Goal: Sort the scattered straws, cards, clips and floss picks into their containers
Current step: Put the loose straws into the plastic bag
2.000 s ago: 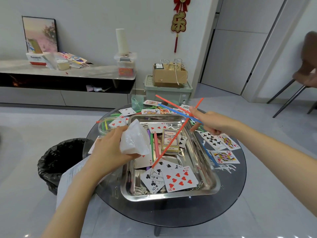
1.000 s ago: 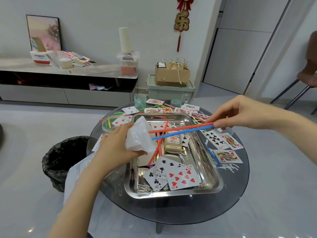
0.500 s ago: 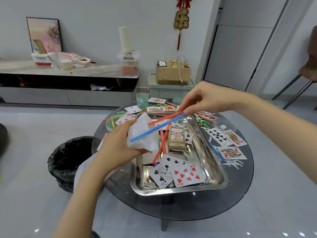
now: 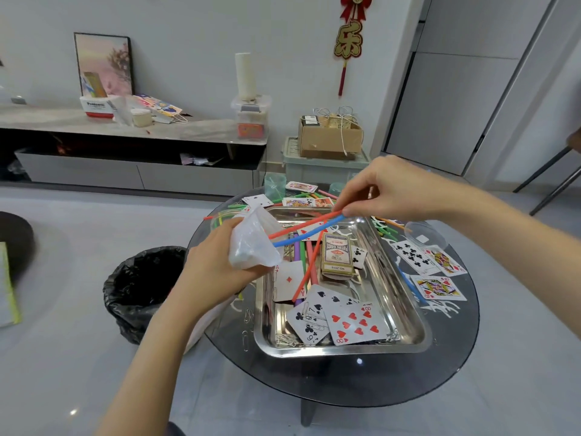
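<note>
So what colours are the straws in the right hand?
One red straw, one blue straw, pinched by the right hand; head view.

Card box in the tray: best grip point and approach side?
Pinch the card box across its two long sides near the middle, from above. It lies flat in the tray, broad face up, so only the thin sides offer purchase. Loose straws lie close by its left side; mind them.
</note>
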The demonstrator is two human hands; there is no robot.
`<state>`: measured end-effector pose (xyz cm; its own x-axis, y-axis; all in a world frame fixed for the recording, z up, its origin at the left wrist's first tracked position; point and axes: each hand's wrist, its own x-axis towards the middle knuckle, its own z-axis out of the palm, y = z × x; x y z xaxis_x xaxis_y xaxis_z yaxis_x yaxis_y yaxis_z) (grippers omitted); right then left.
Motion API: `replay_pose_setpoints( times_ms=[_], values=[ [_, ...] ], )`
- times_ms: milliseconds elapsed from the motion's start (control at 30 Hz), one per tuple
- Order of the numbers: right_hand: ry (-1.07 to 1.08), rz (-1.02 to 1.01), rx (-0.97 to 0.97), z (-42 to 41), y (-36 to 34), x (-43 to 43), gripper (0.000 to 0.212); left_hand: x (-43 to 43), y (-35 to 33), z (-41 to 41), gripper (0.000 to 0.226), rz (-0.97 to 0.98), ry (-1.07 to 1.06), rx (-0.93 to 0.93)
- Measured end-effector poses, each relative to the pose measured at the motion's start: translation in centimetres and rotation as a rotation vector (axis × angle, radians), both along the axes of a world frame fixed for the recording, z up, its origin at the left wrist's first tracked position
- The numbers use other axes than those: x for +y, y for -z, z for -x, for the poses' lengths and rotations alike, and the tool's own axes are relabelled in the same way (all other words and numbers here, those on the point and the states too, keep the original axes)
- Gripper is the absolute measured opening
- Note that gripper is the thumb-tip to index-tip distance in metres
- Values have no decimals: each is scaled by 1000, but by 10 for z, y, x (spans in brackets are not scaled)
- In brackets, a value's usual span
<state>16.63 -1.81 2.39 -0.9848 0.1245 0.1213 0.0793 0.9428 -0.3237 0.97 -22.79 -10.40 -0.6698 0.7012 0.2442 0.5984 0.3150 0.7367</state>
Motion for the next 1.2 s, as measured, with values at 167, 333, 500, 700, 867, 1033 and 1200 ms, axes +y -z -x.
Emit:
replay_pose_setpoints(
  times_ms=[167,333,500,700,867,1033,1200],
  values=[
    [-4,-231,-84,19,-15,-19,15,-1,-1,3,77,82,-22,130],
    [-1,-229,-145,25,-40,-17,14,-2,0,5,87,225,-37,284],
    [-46,-100,-166,33,-41,-23,13,0,2,4,87,239,-15,264],
    [-25,-83,-158,40,-37,-26,8,2,-6,-3,83,144,-5,223],
    [-48,-267,-88,56,2,-61,9,12,-10,-14,84,92,-39,193],
    [43,-149,466,55,11,-54,19,9,-12,-7,76,-3,-100,79],
    [218,287,217,42,38,-58,52,11,-11,-9,70,14,-98,71]
  ],
)
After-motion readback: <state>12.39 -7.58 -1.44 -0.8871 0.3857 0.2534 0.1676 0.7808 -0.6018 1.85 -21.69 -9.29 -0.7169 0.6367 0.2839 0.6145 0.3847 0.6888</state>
